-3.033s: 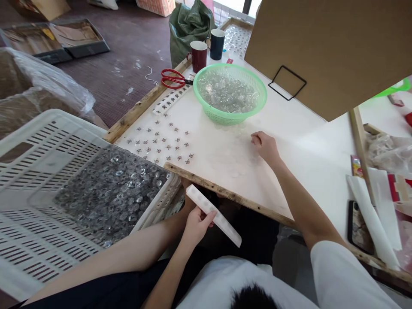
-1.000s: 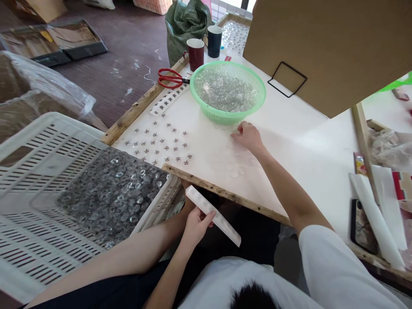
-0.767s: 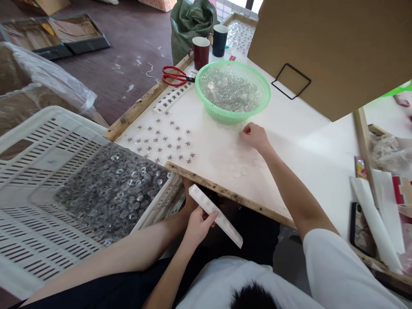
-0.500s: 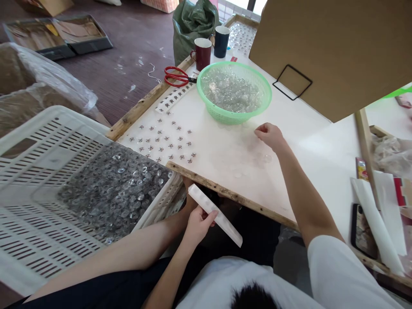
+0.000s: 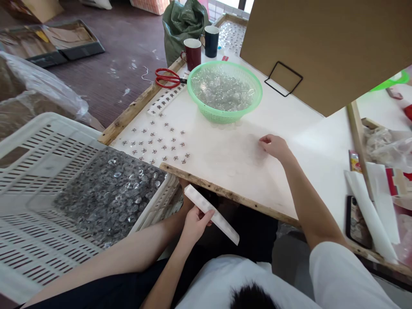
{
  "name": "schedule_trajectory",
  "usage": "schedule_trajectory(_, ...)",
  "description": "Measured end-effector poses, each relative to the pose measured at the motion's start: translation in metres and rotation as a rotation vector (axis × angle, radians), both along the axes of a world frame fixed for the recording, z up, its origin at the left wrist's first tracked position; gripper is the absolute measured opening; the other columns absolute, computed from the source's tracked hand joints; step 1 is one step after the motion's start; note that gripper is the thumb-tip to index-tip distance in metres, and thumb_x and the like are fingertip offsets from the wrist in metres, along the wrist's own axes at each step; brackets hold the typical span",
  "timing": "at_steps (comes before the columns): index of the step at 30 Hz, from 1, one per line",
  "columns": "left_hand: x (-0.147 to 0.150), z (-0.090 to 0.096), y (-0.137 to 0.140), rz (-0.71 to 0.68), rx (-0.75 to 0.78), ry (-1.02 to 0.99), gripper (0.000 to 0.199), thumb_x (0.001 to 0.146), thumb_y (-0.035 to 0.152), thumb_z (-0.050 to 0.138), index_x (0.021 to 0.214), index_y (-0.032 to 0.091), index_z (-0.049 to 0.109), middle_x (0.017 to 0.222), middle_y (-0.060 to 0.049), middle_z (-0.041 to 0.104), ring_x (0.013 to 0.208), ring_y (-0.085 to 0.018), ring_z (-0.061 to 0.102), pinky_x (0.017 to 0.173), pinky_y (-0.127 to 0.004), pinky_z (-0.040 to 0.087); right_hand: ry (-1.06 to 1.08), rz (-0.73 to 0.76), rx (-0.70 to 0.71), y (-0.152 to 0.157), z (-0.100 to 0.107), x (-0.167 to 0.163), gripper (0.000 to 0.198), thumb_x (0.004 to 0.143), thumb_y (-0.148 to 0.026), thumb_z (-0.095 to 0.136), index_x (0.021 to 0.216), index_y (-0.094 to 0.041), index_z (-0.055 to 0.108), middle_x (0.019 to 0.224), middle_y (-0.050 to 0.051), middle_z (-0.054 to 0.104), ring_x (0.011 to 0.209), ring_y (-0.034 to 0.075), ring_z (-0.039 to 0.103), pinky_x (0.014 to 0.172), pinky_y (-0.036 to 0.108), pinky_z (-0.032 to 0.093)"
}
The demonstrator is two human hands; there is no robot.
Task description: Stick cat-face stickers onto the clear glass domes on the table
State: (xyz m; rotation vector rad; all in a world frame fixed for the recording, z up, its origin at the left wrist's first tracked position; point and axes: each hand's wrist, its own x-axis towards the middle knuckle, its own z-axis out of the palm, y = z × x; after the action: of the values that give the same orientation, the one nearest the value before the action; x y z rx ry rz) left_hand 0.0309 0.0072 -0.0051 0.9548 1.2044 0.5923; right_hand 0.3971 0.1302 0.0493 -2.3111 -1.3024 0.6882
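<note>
My left hand [image 5: 195,225] grips a white paper strip [image 5: 222,225] between thumb and fingers, below the table's front edge and above my lap. Faint dark spots show through the strip. Over the white tabletop [image 5: 222,159] my right hand [image 5: 273,146] is closed, its thumb and forefinger together; whatever is between them is too small to make out. Beyond it stands a green plastic basket [image 5: 206,112] full of clear, glassy pieces. To the left, small clear pieces with dark motifs [image 5: 154,141] lie spread in loose rows. A strip of dark-printed stickers [image 5: 165,99] lies behind them.
Red-handled scissors [image 5: 167,78], a maroon mug [image 5: 192,56] and a dark blue mug [image 5: 211,42] are at the back left. A white crate [image 5: 48,163] of clear pieces stands left. A cardboard panel [image 5: 325,51] overhangs the back right; a phone [image 5: 357,223] lies right.
My right hand has moved away from the green basket, to the right and slightly nearer me. The left hand still holds the paper strip. The whole view has shifted slightly.
</note>
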Motion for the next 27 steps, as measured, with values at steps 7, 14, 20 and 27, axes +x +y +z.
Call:
schedule_trajectory(7, 0.0, 0.001, 0.0, 0.012, -0.014, -0.046, 0.032, 0.069, 0.04, 0.076, 0.08, 0.014, 0.063, 0.069, -0.005, 0.071, 0.055, -0.016, 0.064, 0.048, -0.025, 0.053, -0.195, 0.071, 0.262, -0.011, 0.013, -0.021, 0.021, 0.084, -0.028, 0.057, 0.097, -0.019, 0.071, 0.105, 0.009, 0.065, 0.074, 0.017, 0.061, 0.08, 0.037, 0.049)
schedule_trajectory(14, -0.005, 0.017, -0.001, 0.022, -0.063, -0.241, 0.032, 0.068, 0.039, 0.08, 0.079, 0.012, 0.065, 0.07, -0.006, 0.072, 0.056, -0.016, 0.065, 0.049, -0.025, 0.054, 0.349, 0.321, 0.3, -0.055, 0.038, -0.102, 0.025, 0.087, -0.038, 0.059, 0.1, -0.019, 0.069, 0.084, 0.006, 0.07, 0.072, 0.017, 0.063, 0.066, 0.031, 0.051)
schedule_trajectory(20, -0.011, 0.036, -0.001, 0.186, 0.053, -0.276, 0.027, 0.072, 0.037, 0.078, 0.079, 0.013, 0.067, 0.066, -0.003, 0.069, 0.052, -0.014, 0.063, 0.052, -0.026, 0.054, 0.51, 0.596, 0.137, -0.086, 0.051, -0.168, 0.022, 0.092, -0.035, 0.054, 0.105, -0.022, 0.066, 0.089, 0.004, 0.07, 0.077, 0.016, 0.064, 0.069, 0.029, 0.052)
schedule_trajectory(27, -0.037, 0.056, -0.002, 0.214, 0.553, -0.261, 0.009, 0.085, 0.028, 0.068, 0.089, 0.02, 0.071, 0.081, -0.004, 0.071, 0.071, -0.017, 0.069, 0.064, -0.027, 0.058, 0.399, 0.785, 0.166, -0.114, 0.055, -0.175, 0.024, 0.088, -0.029, 0.063, 0.111, -0.026, 0.061, 0.103, 0.004, 0.067, 0.088, 0.017, 0.065, 0.075, 0.03, 0.054)
